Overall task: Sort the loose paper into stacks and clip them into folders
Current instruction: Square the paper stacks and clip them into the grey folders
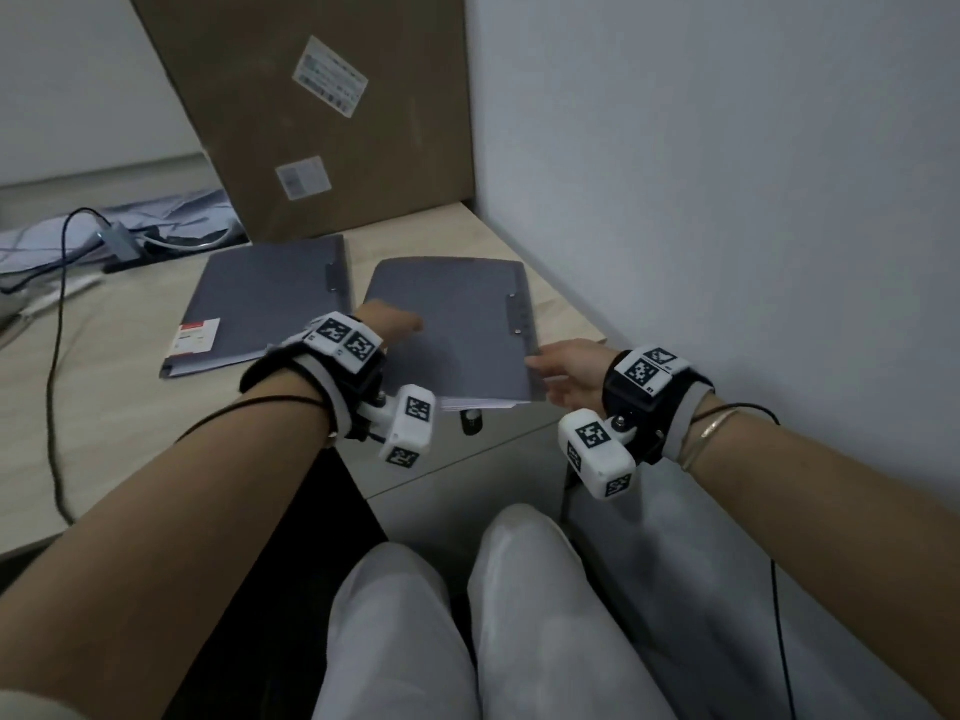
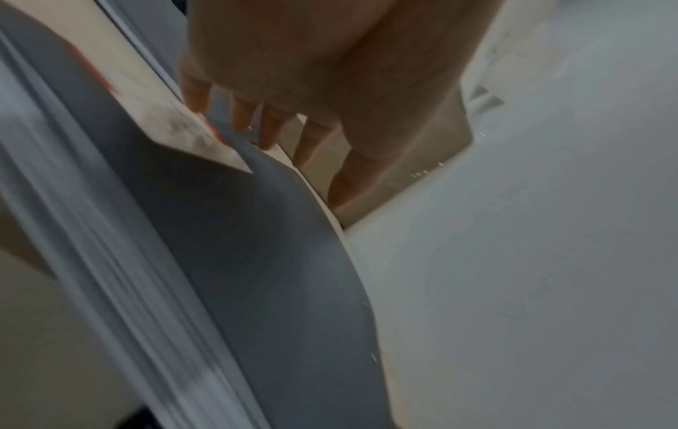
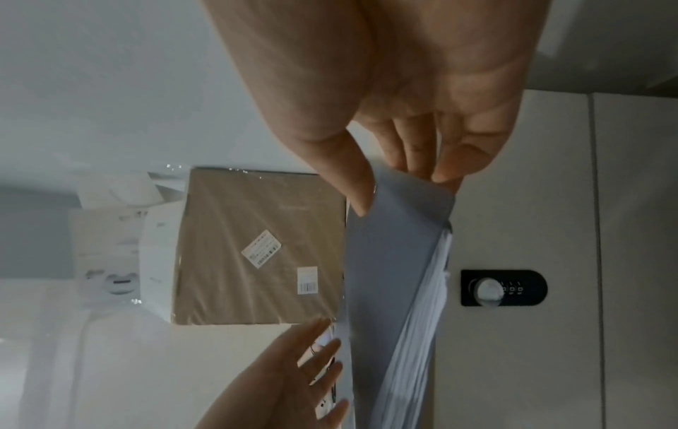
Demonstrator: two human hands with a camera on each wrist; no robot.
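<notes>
well, folder: grey folder (image 1: 457, 330) lies on the desk (image 1: 104, 397) near the front right corner, just right of a second folder (image 1: 260, 309), its near end past the desk edge.
paper: white sheets (image 3: 422, 304) sit inside it, edges fanning out under the cover.
right hand: right hand (image 1: 569, 376) pinches the cover's near right corner, thumb on top, fingers beneath.
left hand: left hand (image 1: 389, 322) is spread flat, fingers straight, by the cover's left side; touching or not, i cannot tell.
feel: the cover looks thin and bendy, it curves where lifted; the stack looks fairly heavy and loose, likely to slide.
hold: best taken along the clip (image 1: 517, 314) edge, with a palm under the stack.
</notes>
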